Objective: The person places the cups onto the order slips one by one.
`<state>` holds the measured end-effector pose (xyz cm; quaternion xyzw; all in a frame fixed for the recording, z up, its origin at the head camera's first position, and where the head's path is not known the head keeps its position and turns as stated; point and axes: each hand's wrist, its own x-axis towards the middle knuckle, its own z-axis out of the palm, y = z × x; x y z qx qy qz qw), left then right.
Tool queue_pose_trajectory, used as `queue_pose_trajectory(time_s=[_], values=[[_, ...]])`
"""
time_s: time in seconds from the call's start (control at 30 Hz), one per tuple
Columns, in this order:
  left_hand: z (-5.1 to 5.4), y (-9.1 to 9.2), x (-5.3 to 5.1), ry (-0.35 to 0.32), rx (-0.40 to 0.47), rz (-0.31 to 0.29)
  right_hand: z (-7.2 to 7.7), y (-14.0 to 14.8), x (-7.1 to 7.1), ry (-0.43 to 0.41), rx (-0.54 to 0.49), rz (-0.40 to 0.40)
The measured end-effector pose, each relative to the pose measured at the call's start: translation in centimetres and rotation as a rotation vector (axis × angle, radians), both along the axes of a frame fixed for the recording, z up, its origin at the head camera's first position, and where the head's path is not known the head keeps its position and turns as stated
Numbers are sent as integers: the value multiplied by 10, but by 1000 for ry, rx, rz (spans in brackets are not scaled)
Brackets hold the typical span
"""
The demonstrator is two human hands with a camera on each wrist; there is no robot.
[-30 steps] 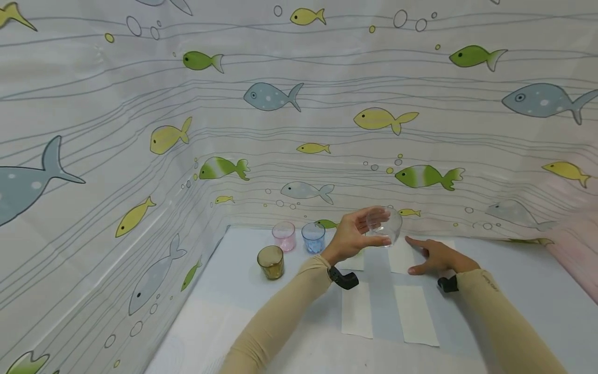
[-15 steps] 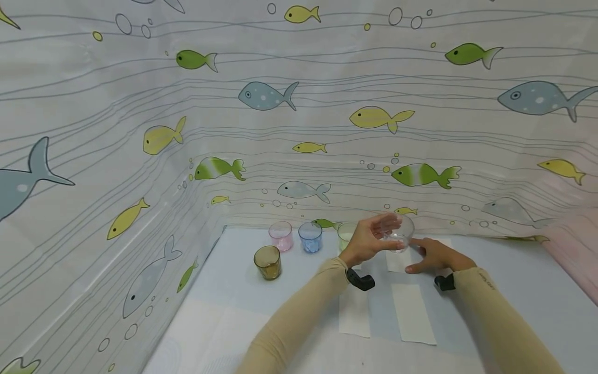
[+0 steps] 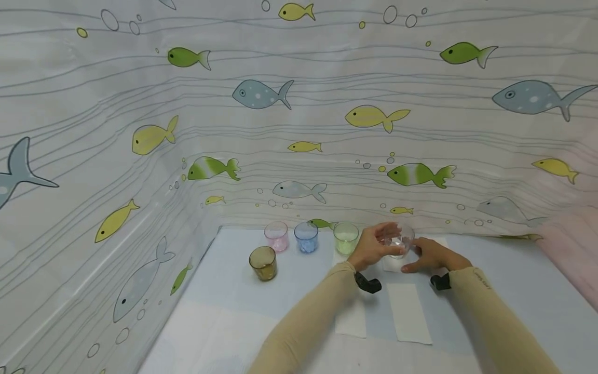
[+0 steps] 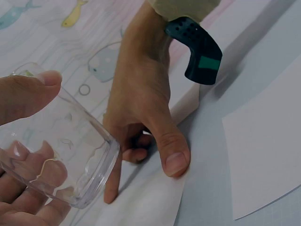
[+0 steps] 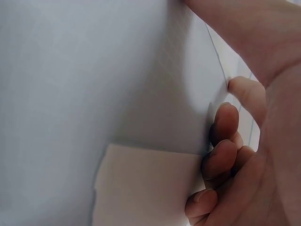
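My left hand (image 3: 372,248) grips a clear glass (image 3: 406,238) around its side, thumb nearest me and fingers behind. The glass is over the back right white paper strip (image 3: 392,265); whether it touches is unclear. In the left wrist view, the clear glass (image 4: 87,141) is between the left thumb and fingers, its thick base towards the right hand (image 4: 141,94). My right hand (image 3: 438,255) is just right of the glass, index finger and thumb extended at the strip's edges. In the right wrist view, its other fingers (image 5: 221,160) are loosely bent.
A green glass (image 3: 346,240) stands on the back left strip, with blue (image 3: 306,239) and pink (image 3: 276,238) glasses further left. A brown glass (image 3: 263,264) is nearer. Two more strips, left (image 3: 350,319) and right (image 3: 410,314), lie in front. Fish-printed curtains (image 3: 317,119) border the table.
My left hand has moved right and down with the clear glass, bringing the green glass into view. My right hand has stayed by the strip. The head view has shifted slightly.
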<state>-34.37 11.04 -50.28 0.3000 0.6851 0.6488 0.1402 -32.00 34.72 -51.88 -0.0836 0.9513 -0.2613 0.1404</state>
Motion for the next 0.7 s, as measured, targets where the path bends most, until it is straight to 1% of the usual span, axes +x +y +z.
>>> queue_pose_trajectory(time_s=[0.1,0.23,0.33,0.5,0.57,0.7], values=[[-9,3,-2,-17,-3,18,-1,-1,0,3,-11,-1],[-20,12,-8,-44,24,37,0,0,0,10,-5,5],[-25,17,-11,-54,28,56,-1,2,-1,15,0,4],[-32,20,-15,-50,1,88,-1,3,-2,19,-2,20],[-34,19,-15,-60,-3,95,-2,4,-2,25,1,32],[-37,16,-17,-76,-5,98,-3,4,-3,18,2,30]])
